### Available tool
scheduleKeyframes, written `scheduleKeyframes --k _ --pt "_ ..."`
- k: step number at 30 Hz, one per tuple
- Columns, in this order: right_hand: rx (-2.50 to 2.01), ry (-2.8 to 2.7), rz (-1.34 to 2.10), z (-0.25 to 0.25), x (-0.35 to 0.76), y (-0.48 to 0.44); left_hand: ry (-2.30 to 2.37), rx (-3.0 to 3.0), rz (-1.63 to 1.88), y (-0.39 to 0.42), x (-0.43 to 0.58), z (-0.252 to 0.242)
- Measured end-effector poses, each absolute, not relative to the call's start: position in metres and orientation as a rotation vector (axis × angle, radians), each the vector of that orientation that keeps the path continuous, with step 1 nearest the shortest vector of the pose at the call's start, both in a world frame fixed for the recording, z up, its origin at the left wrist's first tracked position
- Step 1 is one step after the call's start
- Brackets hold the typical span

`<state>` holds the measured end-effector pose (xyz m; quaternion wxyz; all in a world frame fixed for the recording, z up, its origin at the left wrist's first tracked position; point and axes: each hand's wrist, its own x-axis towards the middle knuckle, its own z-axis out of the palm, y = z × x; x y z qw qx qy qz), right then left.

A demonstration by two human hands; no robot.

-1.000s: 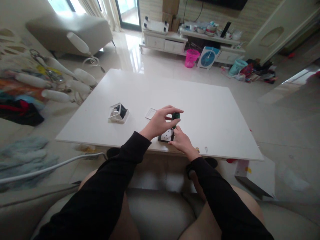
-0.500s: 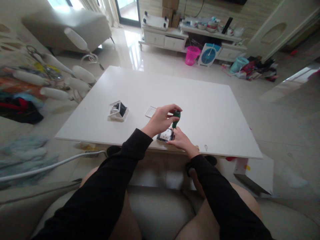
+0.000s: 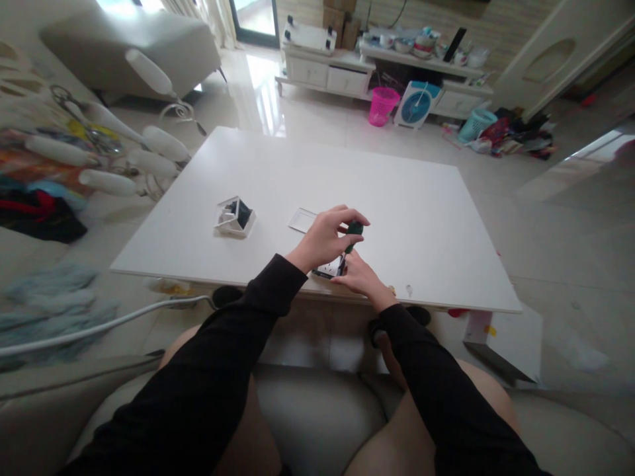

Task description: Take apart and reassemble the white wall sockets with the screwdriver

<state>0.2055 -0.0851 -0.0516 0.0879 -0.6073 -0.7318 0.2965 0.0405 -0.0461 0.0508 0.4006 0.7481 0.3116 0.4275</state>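
Note:
My left hand (image 3: 325, 238) pinches the green handle of a small screwdriver (image 3: 353, 231), held upright with its tip down on a white wall socket (image 3: 329, 268) that lies near the front edge of the white table (image 3: 407, 205). My right hand (image 3: 361, 276) rests on the socket's right side, fingers curled against it and the screwdriver's shaft. A thin white square cover plate (image 3: 302, 220) lies just beyond my left hand. Further left sits a white and black socket box (image 3: 235, 217).
A small screw or clip (image 3: 408, 289) lies at the table's front edge, right of my hands. On the left stands a white rack with clothes and scissors (image 3: 106, 149). Beyond the table are a pink bin (image 3: 382, 105), a small fan (image 3: 415, 106) and a low TV cabinet.
My left hand has turned slightly around the screwdriver handle, which now leans a little to the right. The socket and my right hand stay in place.

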Motion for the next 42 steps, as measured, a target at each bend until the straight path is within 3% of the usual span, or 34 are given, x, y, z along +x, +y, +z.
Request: scheduleKeyframes --k 18,42 --pt "-1.844 -2.168 0.882 -0.05 0.204 -0.087 0.849 1.858 1.199 -0.042 0.041 0.047" --pt "-1.816 -2.181 0.882 -0.051 0.205 -0.087 0.727 1.738 1.042 -0.039 0.037 0.045"
